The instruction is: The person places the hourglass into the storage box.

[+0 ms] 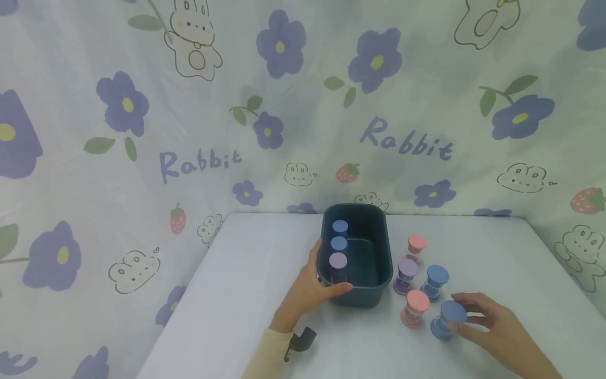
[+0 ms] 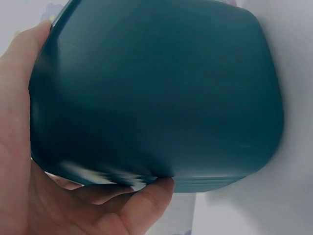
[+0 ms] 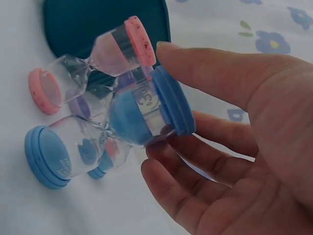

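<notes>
My left hand (image 1: pixel 305 284) grips the near left corner of a dark teal plastic bin (image 1: pixel 362 297), thumb over the rim and fingers along the side wall. In the left wrist view the bin's outer wall (image 2: pixel 161 93) fills most of the picture. Inside the bin, along its left side, stand two blue-capped hourglasses (image 1: pixel 339 243) and a purple-capped one (image 1: pixel 338 260). My right hand (image 1: pixel 492 321) holds a blue hourglass (image 3: pixel 129 115) around its upper cap, thumb on one side and fingers on the other. That hourglass stands upright on the table.
Right of the bin stand a near pink hourglass (image 1: pixel 415 308), a purple hourglass (image 1: pixel 406 275), another blue hourglass (image 1: pixel 435 281) and a far pink one (image 1: pixel 416 245). A black strap-like piece (image 1: pixel 302 339) shows by my left wrist. Behind the white table (image 1: pixel 227 295) hangs a rabbit-print curtain (image 1: pixel 303 105).
</notes>
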A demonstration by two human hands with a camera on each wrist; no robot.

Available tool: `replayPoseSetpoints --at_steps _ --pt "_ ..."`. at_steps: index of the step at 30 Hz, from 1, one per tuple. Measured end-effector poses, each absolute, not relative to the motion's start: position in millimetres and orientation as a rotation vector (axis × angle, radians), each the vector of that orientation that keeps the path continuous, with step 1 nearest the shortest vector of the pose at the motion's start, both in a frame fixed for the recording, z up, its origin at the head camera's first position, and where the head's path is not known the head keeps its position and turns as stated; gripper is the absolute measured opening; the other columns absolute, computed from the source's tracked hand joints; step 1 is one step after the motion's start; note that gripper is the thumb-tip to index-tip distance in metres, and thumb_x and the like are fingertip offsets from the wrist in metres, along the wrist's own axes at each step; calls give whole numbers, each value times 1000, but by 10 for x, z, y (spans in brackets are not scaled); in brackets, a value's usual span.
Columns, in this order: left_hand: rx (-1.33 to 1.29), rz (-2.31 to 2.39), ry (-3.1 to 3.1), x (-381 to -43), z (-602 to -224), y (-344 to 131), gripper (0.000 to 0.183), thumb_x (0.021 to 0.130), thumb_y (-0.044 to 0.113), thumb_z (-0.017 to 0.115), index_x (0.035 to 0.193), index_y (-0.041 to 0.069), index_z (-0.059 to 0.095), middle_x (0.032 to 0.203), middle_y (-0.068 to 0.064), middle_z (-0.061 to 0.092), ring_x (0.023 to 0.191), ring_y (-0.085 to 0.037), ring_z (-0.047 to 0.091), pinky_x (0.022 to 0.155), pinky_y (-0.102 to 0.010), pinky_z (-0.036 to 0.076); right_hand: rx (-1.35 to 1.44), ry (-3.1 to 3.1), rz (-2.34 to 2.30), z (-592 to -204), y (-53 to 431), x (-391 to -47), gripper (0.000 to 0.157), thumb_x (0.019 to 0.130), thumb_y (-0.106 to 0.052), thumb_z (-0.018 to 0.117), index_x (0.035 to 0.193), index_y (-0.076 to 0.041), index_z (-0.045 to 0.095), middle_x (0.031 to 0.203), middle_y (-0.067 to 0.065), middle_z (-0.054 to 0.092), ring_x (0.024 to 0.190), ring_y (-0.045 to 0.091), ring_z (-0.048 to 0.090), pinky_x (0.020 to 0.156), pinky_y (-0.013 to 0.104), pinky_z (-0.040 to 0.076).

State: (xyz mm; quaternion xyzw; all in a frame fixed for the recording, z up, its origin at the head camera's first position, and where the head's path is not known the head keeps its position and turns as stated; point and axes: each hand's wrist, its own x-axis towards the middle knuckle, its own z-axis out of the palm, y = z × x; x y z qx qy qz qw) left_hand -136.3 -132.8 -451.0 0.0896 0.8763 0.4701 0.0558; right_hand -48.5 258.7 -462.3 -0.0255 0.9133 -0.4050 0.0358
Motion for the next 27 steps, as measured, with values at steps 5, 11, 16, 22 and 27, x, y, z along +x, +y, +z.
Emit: replayPoseSetpoints --at_steps 5,11,16,22,27 --pt "277 1430 2658 -1359 -4520 -1328 127 70 68 85 165 40 6 174 3 23 157 -30 32 121 -67 34 -5 2766 -1285 -4660 2574 -483 68 86 -39 84 137 -3 59 135 19 66 98 -24 50 80 16 59" --pt "293 1435 2654 -1360 -4525 -1329 127 71 68 85 166 37 6 173 1 24 157 -31 34 119 -68 35 76 2729 -1271 -4681 2566 -487 71 87 -43 83 139 -2 58 136 19 66 96 -25 50 80 13 58" --pt "288 1426 2656 -1364 -4535 -1328 127 71 69 85 165 38 5 174 3 23 157 -30 33 120 -67 34 94 2764 -1246 -4685 2563 -468 67 86 -45 82 137 -6 61 135 17 68 94 -20 56 77 15 58" --pt "301 1433 2656 -1364 -4543 -1330 127 72 68 84 166 37 5 174 1 23 157 -31 33 120 -68 35 79 2845 -1246 -4675 2570 -427 62 84 -45 85 132 -10 66 131 15 70 92 -19 57 75 16 59" --pt "301 1437 2658 -1362 -4534 -1335 127 72 69 84 166 37 5 174 1 22 157 -32 32 120 -68 34 32 2945 -1236 -4640 2586 -408 56 82 -44 86 127 -15 70 121 -1 73 92 -19 58 75 16 60"
